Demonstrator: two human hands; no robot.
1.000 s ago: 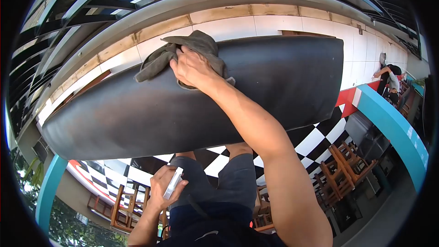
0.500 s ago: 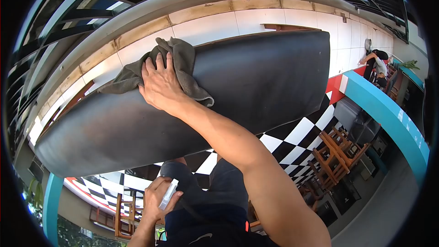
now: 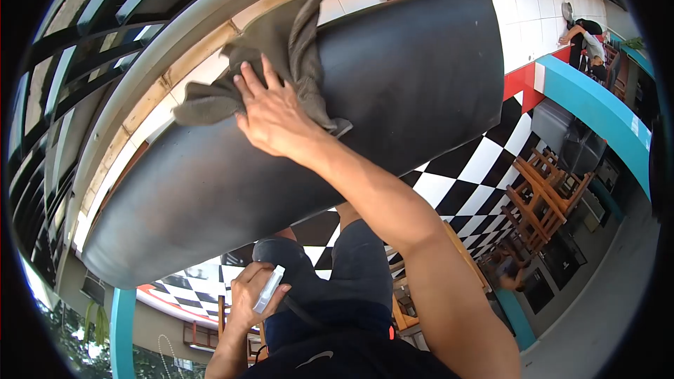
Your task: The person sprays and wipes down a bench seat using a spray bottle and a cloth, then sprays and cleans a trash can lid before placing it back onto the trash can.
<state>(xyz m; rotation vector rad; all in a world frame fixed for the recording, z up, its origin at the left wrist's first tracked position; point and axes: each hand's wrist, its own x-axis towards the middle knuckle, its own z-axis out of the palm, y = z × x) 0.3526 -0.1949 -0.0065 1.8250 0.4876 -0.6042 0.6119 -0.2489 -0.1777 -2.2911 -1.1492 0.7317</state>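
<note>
A long black padded surface (image 3: pixel 414 70), smooth like a bench seat, stretches across the view. My right hand (image 3: pixel 274 109) lies on a dark grey-green cloth (image 3: pixel 274 35) with its fingers spread, pressing it against the upper side of the padding. The cloth is bunched, with folds sticking up past the far edge. Lower down, near my knee, my left hand (image 3: pixel 253 293) is wrapped round a small whitish, see-through rectangular object (image 3: pixel 269 289). The rest of that object is hidden in the palm.
Beyond the padding runs a white tiled wall (image 3: pixel 526 0). Black and white checkered floor (image 3: pixel 456 175) shows below. Wooden chairs (image 3: pixel 547 193) are stacked at the right, beside a turquoise beam (image 3: pixel 597 98). Another person (image 3: pixel 586 42) bends over at the upper right.
My right hand has moved slightly to the right with the cloth, whose far fold now rises higher. The view has shifted and tilted. My left hand keeps hold of the whitish object.
</note>
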